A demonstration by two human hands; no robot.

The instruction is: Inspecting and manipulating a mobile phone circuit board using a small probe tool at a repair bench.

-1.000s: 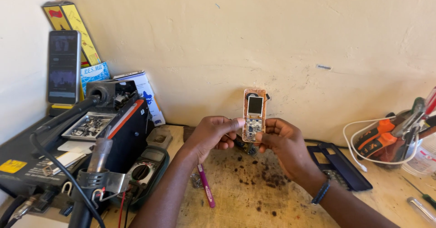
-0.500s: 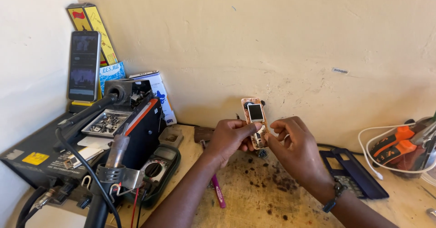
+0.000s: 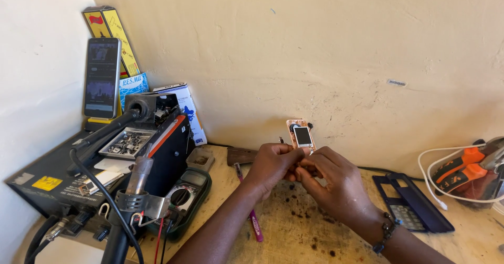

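Small phone circuit board, copper-coloured with a little screen on its face, held upright just right of frame centre, above the bench and in front of the cream wall. My left hand pinches its lower end from the left; my right hand closes on the same end from the right. Fingers of both pressed together around it, knuckles touching.

Step in hand, as I judge it: working at the bottom edge of the board, seating or freeing some part there. Next move calls for a steady grip and light fingertip pressure so the board does not flex; the screen stays clear of my thumbs.

Outward: a pink-handled tool lies on the stained bench under my left forearm. Right of frame, a dark phone keypad frame lies flat; beyond it orange-handled tools in a white cable loop. Lower left, a green multimeter, touching a black rework station with its hot-air wand holstered in front. Upper left, a phone stands propped against yellow boxes.

Hidden: the board's lower end and whatever my fingertips hold there. Orange tools cut off at the right edge. Parts in the tray atop the station too small to tell.
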